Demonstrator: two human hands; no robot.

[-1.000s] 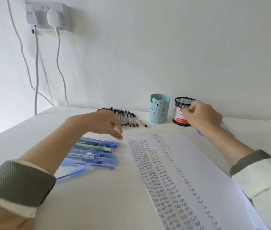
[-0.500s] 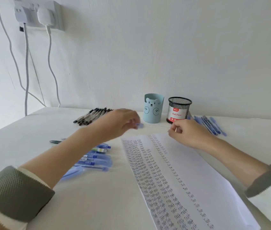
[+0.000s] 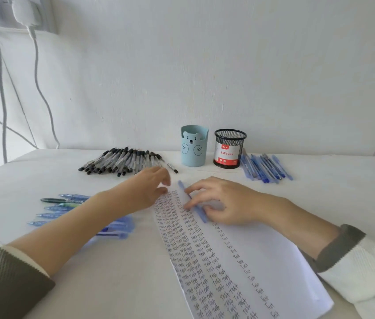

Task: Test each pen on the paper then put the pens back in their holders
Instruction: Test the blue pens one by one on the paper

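The right grip (image 3: 225,202) has come down from the black mesh holder (image 3: 230,148) and now pinches a translucent blue plastic pen (image 3: 192,201) over the white written-on paper (image 3: 273,261). The left grip (image 3: 149,188) is blurred, so I cannot tell its hold. Another test looks imminent.

Paper (image 3: 262,261) before 2 holders (image 3: 194,146); pen pile (image 3: 122,161) left, pens (image 3: 265,166) right.

The paper (image 3: 273,261) was thin, smooth and matt. The mesh holder (image 3: 230,139) was black wire metal with a glossy label. The bear holder (image 3: 193,156) was matt pale-blue plastic. The blue pen (image 3: 202,216) on the sheet was translucent plastic, and the black pens (image 3: 122,161) had clear plastic barrels. The sleeves (image 3: 9,279) were ribbed knit cloth. The wall (image 3: 204,65) looked matt and faintly rough.
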